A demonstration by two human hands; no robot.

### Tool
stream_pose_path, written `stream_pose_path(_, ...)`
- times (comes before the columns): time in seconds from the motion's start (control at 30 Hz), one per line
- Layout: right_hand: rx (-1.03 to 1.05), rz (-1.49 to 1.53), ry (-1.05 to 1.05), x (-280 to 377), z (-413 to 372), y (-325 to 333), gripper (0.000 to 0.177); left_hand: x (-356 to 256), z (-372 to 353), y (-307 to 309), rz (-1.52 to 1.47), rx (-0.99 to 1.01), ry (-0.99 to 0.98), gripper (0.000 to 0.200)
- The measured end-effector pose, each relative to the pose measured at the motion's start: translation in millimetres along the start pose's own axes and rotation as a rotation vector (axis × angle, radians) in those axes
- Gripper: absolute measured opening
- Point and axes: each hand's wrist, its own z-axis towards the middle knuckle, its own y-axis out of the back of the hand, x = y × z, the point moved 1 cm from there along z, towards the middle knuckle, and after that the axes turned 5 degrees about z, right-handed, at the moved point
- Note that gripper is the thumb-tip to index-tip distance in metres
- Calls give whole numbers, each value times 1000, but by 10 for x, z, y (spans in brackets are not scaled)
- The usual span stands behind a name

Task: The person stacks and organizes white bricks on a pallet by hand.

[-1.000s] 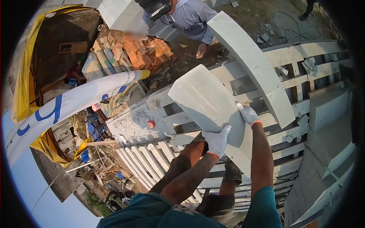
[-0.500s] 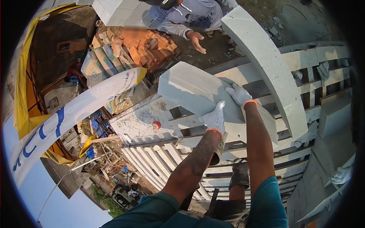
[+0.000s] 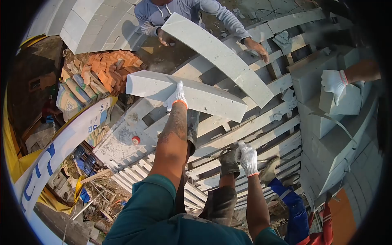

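Observation:
A long grey block (image 3: 212, 98) lies on the slatted pallet (image 3: 228, 136) in front of me. My left hand (image 3: 176, 98), in a white glove with an orange cuff, grips its near edge toward the left end. Lower down, my right hand (image 3: 248, 158), gloved the same way, is off the block beside my knee, with its fingers loosely extended and nothing visible in it. Behind the block, a second, slightly curved block (image 3: 220, 59) slants across the pallet. A person in a grey hoodie (image 3: 179, 12) has bare hands on either side of that block.
Another person's gloved hand (image 3: 334, 83) is by the stacked blocks (image 3: 322, 118) at the right. Orange bricks (image 3: 112, 71), filled sacks (image 3: 71, 98) and a banner (image 3: 69, 143) are at the left. A red round object (image 3: 136, 140) lies on a white board.
My right hand has left the block and moved down. The grey block is turned onto a narrower side. My view has shifted right, showing more of the co-workers.

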Motion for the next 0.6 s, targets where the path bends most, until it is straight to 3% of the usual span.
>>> stream_pose_path(0.03, 12, -150, 10, -174, -251, 77, 18, 133, 50, 44, 47, 33, -72, 85)
stream_pose_path(0.07, 20, -410, 151, -426, -477, 128, 18, 296, 94, 146, 115, 79, -152, 83)
stream_pose_path(0.1, -11, -330, 124, -598, -776, 140, 20, 459, 160, 324, 194, 122, -230, 83)
stream_pose_path(0.2, -42, -579, 51, -1497, -1591, 149, 31, 1071, 282, 1072, 567, 214, -465, 82)
stream_pose_path(0.23, -16, -471, -90, -1619, -1894, 199, 16, 1247, 232, 1431, 686, 207, -595, 71)
stream_pose_path(0.27, -8, -394, -149, -1725, -2211, 259, 20, 1425, 175, 1793, 800, 183, -729, 60)
stream_pose_path(0.3, -6, -567, -90, -2015, -2499, 245, 20, 1455, -79, 2215, 812, 402, -723, 67)
stream_pose_path(0.33, -1, 161, -455, -2087, -2752, 312, 25, 1342, -800, 2547, 1058, 213, -730, 71)
stream_pose_path(0.37, -260, 828, -814, -2155, -3020, 377, 40, 1482, -624, 2824, 1233, 183, -800, 69)
stream_pose_path(0.4, -314, 987, -731, -2173, -3320, 431, 46, 1359, -1032, 3019, 1370, 228, -673, 70)
stream_pose_path(0.47, -475, 1138, -777, -1927, -3860, 510, 38, 1537, -704, 3354, 1268, 325, -722, 70)
stream_pose_path(0.5, -511, 1248, -682, -2269, -3949, 325, 34, 1495, -748, 3407, 1138, 370, -779, 69)
stream_pose_path(0.6, -676, 1292, -642, -2135, -4182, 267, 34, 1358, -515, 3275, 1081, 199, -907, 64)
